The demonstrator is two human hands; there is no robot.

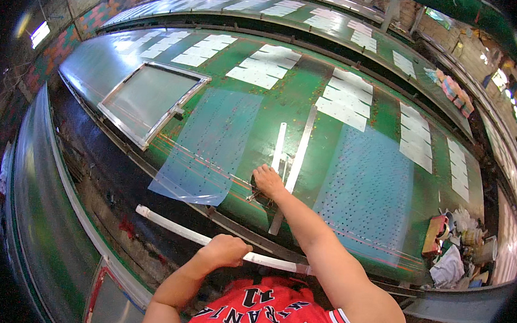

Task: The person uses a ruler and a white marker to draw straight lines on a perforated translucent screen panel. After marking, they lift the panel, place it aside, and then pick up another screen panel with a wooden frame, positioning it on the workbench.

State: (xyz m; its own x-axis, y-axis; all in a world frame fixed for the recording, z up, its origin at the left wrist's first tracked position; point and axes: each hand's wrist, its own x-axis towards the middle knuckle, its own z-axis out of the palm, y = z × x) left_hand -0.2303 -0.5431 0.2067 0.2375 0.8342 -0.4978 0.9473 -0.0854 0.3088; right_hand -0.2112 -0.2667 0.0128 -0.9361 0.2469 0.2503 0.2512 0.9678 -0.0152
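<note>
My left hand point(226, 251) is wrapped round a long white bar point(174, 226) that crosses in front of my body beside the table's near edge. Reaching over the green table point(290, 220), my right hand point(268, 181) has its fingers curled down over a small dark object with thin metal parts, too hidden to name. Just beyond it a short white ruler point(281, 140) lies on the table. Right of that hand runs a long metal straightedge point(299, 158). Translucent blue sheets with dark dots lie on both sides, a left sheet point(215, 135) and a right sheet point(366, 186).
A framed screen point(153, 99) rests at the table's left edge. White sheets point(346, 96) lie in rows along the far side. Containers and crumpled plastic point(448, 267) crowd the right end. Another long table point(54, 208) stands at left, across a gap.
</note>
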